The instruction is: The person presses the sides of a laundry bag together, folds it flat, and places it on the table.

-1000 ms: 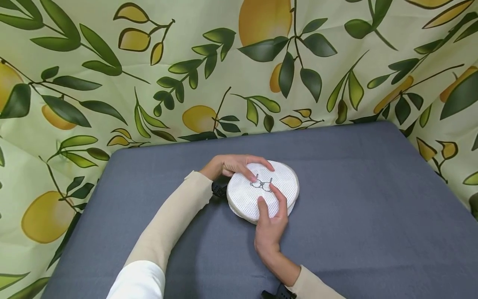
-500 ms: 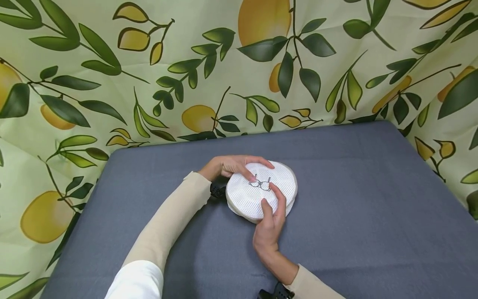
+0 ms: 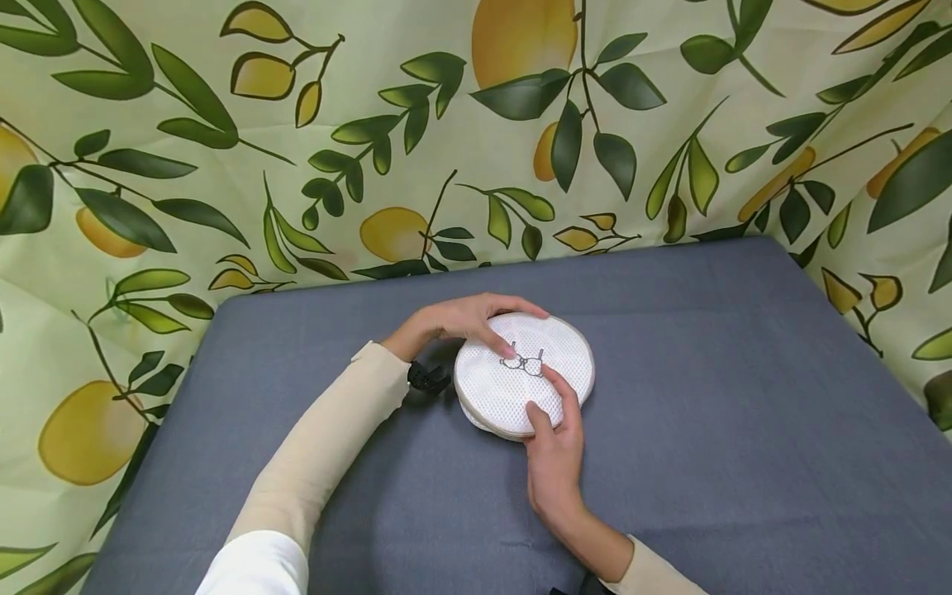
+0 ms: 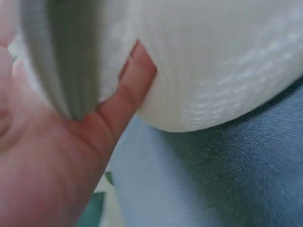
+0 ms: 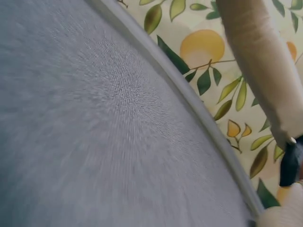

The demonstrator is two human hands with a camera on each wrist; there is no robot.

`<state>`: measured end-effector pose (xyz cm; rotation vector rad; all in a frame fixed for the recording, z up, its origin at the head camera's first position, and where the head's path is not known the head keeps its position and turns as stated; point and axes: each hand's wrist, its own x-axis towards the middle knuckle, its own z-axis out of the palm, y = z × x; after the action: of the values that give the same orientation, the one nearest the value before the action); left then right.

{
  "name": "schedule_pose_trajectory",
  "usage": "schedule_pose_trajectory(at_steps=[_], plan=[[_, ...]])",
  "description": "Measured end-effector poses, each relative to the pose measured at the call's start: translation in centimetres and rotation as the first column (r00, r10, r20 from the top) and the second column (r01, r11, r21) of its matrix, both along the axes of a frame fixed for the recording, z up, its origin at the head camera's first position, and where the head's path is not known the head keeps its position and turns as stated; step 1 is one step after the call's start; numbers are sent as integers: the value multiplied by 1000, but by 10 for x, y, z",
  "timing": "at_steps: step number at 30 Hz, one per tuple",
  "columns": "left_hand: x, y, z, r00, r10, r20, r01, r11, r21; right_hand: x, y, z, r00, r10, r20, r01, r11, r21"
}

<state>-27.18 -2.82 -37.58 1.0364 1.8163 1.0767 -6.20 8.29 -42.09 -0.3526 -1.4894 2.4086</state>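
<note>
A round white mesh laundry bag (image 3: 487,392) with a small line drawing of a bra on its top face is held over the grey table in the head view. My left hand (image 3: 468,318) grips its upper left edge, thumb on the drawing. At the lower right edge my right hand (image 3: 556,459) holds it, thumb and forefinger on the face and the other fingers hidden beneath. Seen close in the left wrist view, the bag's mesh wall (image 4: 213,94) bulges beside a finger of the left hand (image 4: 47,165). The right wrist view does not show the right hand's fingers.
A grey cloth-covered table (image 3: 706,413) lies under the hands. Behind it and at its sides hangs a curtain (image 3: 416,99) printed with lemons and leaves. A black band (image 3: 429,378) is on the left wrist.
The bag has turned and tilted slightly, its drawing now slanting a little. My right hand and wrist have shifted to the right; the left wrist has moved slightly up and left. Both hands keep hold.
</note>
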Motion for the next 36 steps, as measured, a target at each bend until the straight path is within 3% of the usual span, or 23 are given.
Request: schedule_pose_trajectory(at_steps=[2, 4, 7, 9, 13, 16, 19, 26, 31, 33, 36], plan=[[7, -2, 6, 992, 19, -124, -21, 1000, -15, 4, 9, 5, 997, 55, 50, -55, 998, 7], [14, -5, 10, 972, 49, -231, -54, 998, -17, 8, 19, 10, 991, 107, 75, -108, 994, 11], [25, -9, 12, 927, 102, -361, -115, 993, -15, 13, 32, 17, 983, 149, 109, -158, 985, 74], [31, -11, 11, 886, 140, -442, -159, 987, -5, 15, 40, 21, 981, 153, 122, -167, 978, 121], [47, -14, 11, 803, 261, -535, -283, 958, 44, 17, 52, 25, 977, 143, 156, -168, 972, 164], [60, -15, 11, 761, 357, -541, -389, 919, 59, 18, 57, 29, 968, 167, 186, -194, 971, 138], [68, -12, 13, 758, 388, -525, -440, 898, 28, 20, 57, 32, 956, 195, 217, -221, 970, 102], [68, -1, 15, 786, 279, -552, -374, 925, -64, 31, 45, 35, 947, 232, 222, -257, 962, 96], [64, 0, 15, 790, 267, -552, -353, 934, -52, 35, 41, 35, 949, 225, 222, -258, 957, 135], [67, -2, 17, 777, 284, -562, -370, 928, -43, 34, 43, 34, 950, 210, 233, -254, 951, 176], [78, -9, 23, 741, 339, -579, -424, 905, -12, 32, 52, 32, 953, 185, 242, -250, 928, 277]])
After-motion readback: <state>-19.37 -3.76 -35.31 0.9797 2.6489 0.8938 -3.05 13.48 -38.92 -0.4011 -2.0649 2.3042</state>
